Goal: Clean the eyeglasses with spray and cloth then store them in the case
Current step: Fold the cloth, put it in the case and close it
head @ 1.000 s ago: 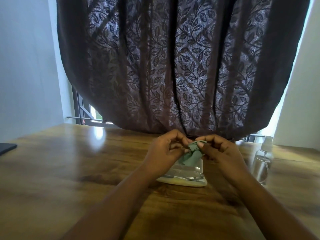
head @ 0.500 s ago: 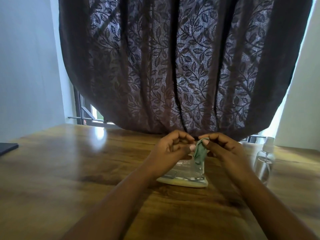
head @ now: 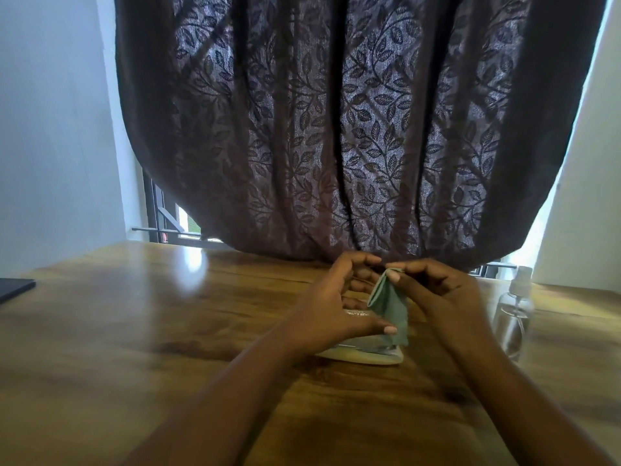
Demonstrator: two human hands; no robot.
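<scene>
- Both hands meet over the middle of the bench: the right hand (head: 447, 297) pinches the top corner of a green cloth (head: 391, 306) between thumb and fingertips, while the left hand (head: 331, 307) is spread loosely beside it, thumb stretched toward the cloth's lower edge, gripping nothing that I can make out.
- Dark leaf-patterned curtain (head: 336, 129) hangs behind, its hem reaching the far edge.
- Wooden bench (head: 134, 331) carries everything.
- Pale eyeglass case (head: 369, 356) lies flat under the hands, mostly hidden; the cloth dangles just above it. Whether eyeglasses are inside, I cannot tell.
- Clear spray bottle (head: 514, 314) stands upright right of the right hand, apart from it.
</scene>
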